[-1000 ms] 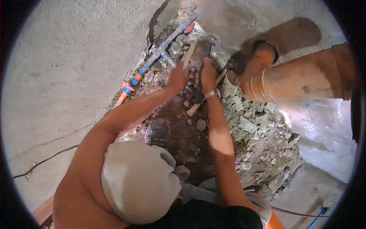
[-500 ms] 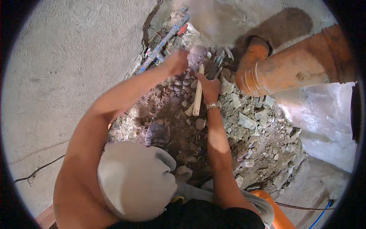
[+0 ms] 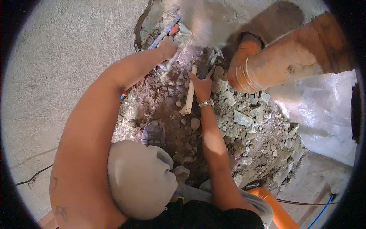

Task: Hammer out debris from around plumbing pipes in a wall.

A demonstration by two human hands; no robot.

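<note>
My left hand (image 3: 168, 48) reaches far forward, its fingers closed around a blue-grey pipe (image 3: 170, 26) that lies along the broken wall edge. A red piece (image 3: 174, 29) sits on the pipe just past the fingers. My right hand (image 3: 202, 87), with a watch (image 3: 206, 103) at the wrist, is closed beside the pipe's rubble. Its thumb presses on a pale stick (image 3: 189, 96), like a wooden tool handle, that slants down toward me. Dark and grey pieces (image 3: 212, 61) show beyond its fingertips; their kind is unclear.
Broken stones and dirt (image 3: 259, 143) spread on the right. A large orange pipe (image 3: 293, 53) with a bend runs in from the right. Below me stand a shoe tip (image 3: 153, 134), another orange pipe (image 3: 280, 208) and a blue cable (image 3: 322, 212). Rough concrete (image 3: 76, 68) lies left.
My left hand has moved forward and left onto the pipe from a blurred spot over the rubble. My right hand stays nearly in place; the pale stick has tilted slightly.
</note>
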